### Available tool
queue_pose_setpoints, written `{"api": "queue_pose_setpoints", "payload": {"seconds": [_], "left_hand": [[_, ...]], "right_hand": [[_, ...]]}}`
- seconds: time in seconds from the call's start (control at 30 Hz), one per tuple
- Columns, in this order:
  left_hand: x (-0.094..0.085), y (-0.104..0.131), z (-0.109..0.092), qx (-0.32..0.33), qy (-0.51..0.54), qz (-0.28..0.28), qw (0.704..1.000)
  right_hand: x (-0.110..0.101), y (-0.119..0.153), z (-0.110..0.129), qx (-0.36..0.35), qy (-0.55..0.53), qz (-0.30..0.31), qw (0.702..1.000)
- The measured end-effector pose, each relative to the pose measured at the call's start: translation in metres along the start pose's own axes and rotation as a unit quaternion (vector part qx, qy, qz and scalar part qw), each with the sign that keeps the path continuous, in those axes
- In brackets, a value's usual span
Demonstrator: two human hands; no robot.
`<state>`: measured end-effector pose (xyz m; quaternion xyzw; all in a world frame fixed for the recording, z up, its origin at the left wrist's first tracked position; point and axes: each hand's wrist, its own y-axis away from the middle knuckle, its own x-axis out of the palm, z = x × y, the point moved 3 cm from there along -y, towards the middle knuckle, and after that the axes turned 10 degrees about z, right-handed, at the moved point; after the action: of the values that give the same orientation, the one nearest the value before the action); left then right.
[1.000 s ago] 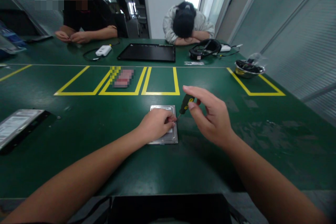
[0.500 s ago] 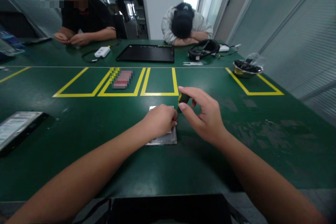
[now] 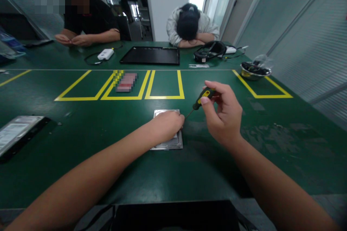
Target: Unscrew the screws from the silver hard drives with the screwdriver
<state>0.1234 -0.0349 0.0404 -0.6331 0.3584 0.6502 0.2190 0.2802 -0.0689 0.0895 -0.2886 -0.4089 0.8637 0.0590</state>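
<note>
Near the middle of the table a silver hard drive [image 3: 177, 142] lies flat, partly covered by my left hand [image 3: 169, 124]. The fingers of that hand are closed at the drive's right edge; what is between them is hidden. My right hand [image 3: 223, 110] grips a screwdriver [image 3: 201, 99] with a dark green and yellow handle, thumb on one side and fingers on the other. Its thin shaft slants down to the left, and the tip meets the fingertips of my left hand.
Another drive-like unit [image 3: 18, 131] lies at the left with small bits beside it. Yellow tape [image 3: 165, 97] marks areas farther back. Beyond are a black panel [image 3: 151, 56], a headset [image 3: 208, 51] and a metal bowl [image 3: 255, 75]. Two people sit across the table.
My right hand has moved right and slightly away, tilting the screwdriver so its handle and shaft now show. My left hand stays over the hard drive.
</note>
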Motion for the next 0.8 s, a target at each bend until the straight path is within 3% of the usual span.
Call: {"api": "queue_pose_setpoints", "payload": {"seconds": [0.4, 0.8], "left_hand": [[-0.003, 0.002, -0.016, -0.005, -0.066, 0.014, 0.998], [-0.004, 0.002, -0.008, 0.026, -0.029, 0.001, 0.999]], "right_hand": [[-0.012, 0.003, -0.006, 0.007, 0.019, -0.037, 0.999], [-0.016, 0.007, -0.012, 0.025, 0.007, -0.046, 0.999]]}}
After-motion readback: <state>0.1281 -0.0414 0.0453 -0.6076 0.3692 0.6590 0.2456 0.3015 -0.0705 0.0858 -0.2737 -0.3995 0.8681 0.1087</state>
